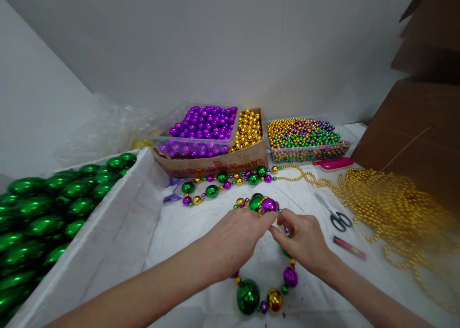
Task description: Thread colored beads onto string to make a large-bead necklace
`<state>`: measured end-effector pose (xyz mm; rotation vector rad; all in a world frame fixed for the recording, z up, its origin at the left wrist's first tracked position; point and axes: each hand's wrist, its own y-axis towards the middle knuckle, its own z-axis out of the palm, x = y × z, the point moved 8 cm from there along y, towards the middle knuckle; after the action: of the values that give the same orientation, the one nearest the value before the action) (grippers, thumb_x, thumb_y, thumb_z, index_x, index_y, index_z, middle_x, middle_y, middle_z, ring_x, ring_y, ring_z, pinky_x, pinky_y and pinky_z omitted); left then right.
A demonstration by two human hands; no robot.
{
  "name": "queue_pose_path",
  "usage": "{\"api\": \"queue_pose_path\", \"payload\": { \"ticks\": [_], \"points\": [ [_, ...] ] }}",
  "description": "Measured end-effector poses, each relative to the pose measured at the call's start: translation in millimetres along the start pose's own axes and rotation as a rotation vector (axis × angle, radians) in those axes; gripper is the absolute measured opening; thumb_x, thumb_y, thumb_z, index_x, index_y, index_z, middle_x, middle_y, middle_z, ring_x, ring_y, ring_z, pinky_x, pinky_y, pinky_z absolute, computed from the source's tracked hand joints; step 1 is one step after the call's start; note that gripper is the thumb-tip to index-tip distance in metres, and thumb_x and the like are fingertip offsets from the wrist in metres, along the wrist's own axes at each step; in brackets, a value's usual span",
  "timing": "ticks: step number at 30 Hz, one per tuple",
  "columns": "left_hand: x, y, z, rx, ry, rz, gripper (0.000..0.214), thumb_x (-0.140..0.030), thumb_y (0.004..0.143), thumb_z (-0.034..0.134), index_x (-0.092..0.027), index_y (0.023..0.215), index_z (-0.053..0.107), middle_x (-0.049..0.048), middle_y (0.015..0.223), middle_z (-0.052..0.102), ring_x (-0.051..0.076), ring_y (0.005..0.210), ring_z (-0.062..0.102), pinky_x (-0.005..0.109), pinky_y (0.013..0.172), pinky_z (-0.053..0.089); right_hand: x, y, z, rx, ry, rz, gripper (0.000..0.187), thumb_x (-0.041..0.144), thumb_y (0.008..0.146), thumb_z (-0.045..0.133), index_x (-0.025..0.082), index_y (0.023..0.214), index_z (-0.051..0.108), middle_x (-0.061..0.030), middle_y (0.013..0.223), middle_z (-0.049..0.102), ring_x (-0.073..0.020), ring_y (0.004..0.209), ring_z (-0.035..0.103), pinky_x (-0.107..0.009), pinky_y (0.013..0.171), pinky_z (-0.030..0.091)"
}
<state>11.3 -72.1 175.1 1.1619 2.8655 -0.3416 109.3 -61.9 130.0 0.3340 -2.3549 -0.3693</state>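
A loop of green, purple and gold beads point(260, 287) lies on the white table cover in front of me. My left hand point(235, 239) and my right hand point(305, 241) meet over its far side, fingertips pinched together near a purple bead point(269, 205) and a green one. Both hands grip the bead string there; the exact spot is hidden by my fingers. A second beaded strand point(223, 180) stretches across the table just beyond.
A white box of large green beads point(53, 208) fills the left. At the back stand a tub of purple beads point(201, 126), a cardboard box with gold beads point(247, 129) and a tub of mixed beads point(305, 138). Scissors point(338, 215), a red lighter point(349, 248), a pink tool point(334, 163) and heaped gold bead strings point(391, 208) lie right.
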Motion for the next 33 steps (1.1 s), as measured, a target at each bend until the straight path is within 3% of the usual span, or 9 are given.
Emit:
{"api": "queue_pose_path", "payload": {
  "ticks": [5,12,15,19,25,28,31,33],
  "points": [
    [-6,9,-19.1,0.085,0.221,0.007,0.034,0.003,0.067,0.047,-0.010,0.096,0.057,0.0117,0.076,0.065,0.025,0.070,0.061,0.032,0.062,0.043,4,7,-10,-0.057,-0.002,0.003,0.023,0.038,0.078,0.057,0.018,0.066,0.057,0.0049,0.045,0.048,-0.0105,0.042,0.048,-0.022,0.050,0.028],
    [20,26,-57.0,-0.032,0.092,-0.124,0.019,0.000,0.066,0.050,-0.017,0.068,0.057,0.0031,0.054,0.053,0.022,0.059,0.057,0.030,0.061,0.039,18,28,-7,-0.149,0.064,0.021,0.025,0.045,0.075,0.063,0.020,0.073,0.060,0.0059,0.046,0.050,-0.0108,0.043,0.048,-0.021,0.049,0.029],
    [35,32,-70.6,-0.009,0.001,-0.203,0.021,0.000,0.064,0.052,-0.018,0.052,0.052,-0.0012,0.045,0.042,0.016,0.049,0.047,0.028,0.057,0.034,23,43,-8,-0.235,0.056,0.014,0.020,0.040,0.078,0.060,0.020,0.076,0.063,0.0057,0.046,0.050,-0.0108,0.042,0.047,-0.022,0.050,0.029],
    [41,29,-86.1,0.017,-0.271,-0.169,0.022,-0.014,0.074,0.052,-0.017,0.053,0.055,-0.0014,0.048,0.044,0.010,0.046,0.037,0.025,0.048,0.025,32,59,-32,-0.323,0.042,-0.071,0.017,0.034,0.080,0.058,0.020,0.077,0.065,0.0066,0.044,0.044,-0.0099,0.042,0.041,-0.023,0.050,0.027],
    [63,18,-90.4,0.029,-1.082,-0.232,0.013,-0.025,0.077,0.057,-0.017,0.067,0.059,-0.0058,0.049,0.032,0.006,0.040,0.022,0.022,0.039,0.012,47,95,-73,-0.319,0.166,-0.184,0.016,0.030,0.077,0.062,0.018,0.067,0.062,0.0070,0.046,0.040,-0.0076,0.044,0.036,-0.022,0.046,0.024],
    [72,24,-131.2,-0.106,-1.383,-0.152,0.015,-0.019,0.076,0.061,-0.015,0.064,0.053,-0.0074,0.049,0.026,0.003,0.038,0.018,0.018,0.037,0.010,72,144,-110,-0.405,0.248,-0.300,0.015,0.028,0.073,0.066,0.015,0.065,0.065,0.0075,0.046,0.040,-0.0061,0.045,0.036,-0.021,0.045,0.025],
    [76,22,-205.4,-0.322,-1.484,-0.024,0.013,-0.011,0.077,0.058,-0.013,0.067,0.050,-0.0081,0.048,0.027,0.000,0.037,0.020,0.013,0.036,0.009,119,201,-169,-0.559,0.361,-0.482,0.020,0.030,0.070,0.068,0.010,0.066,0.068,0.0076,0.047,0.044,-0.0045,0.049,0.043,-0.020,0.047,0.028],
    [70,14,-256.2,-0.426,-1.495,0.078,0.013,-0.008,0.083,0.050,-0.010,0.070,0.050,-0.0086,0.048,0.026,-0.002,0.038,0.023,0.010,0.039,0.008,157,235,-205,-0.564,0.447,-0.599,0.035,0.036,0.077,0.054,0.005,0.068,0.068,0.0053,0.055,0.055,-0.0048,0.057,0.053,-0.021,0.050,0.030]
  ]
}}
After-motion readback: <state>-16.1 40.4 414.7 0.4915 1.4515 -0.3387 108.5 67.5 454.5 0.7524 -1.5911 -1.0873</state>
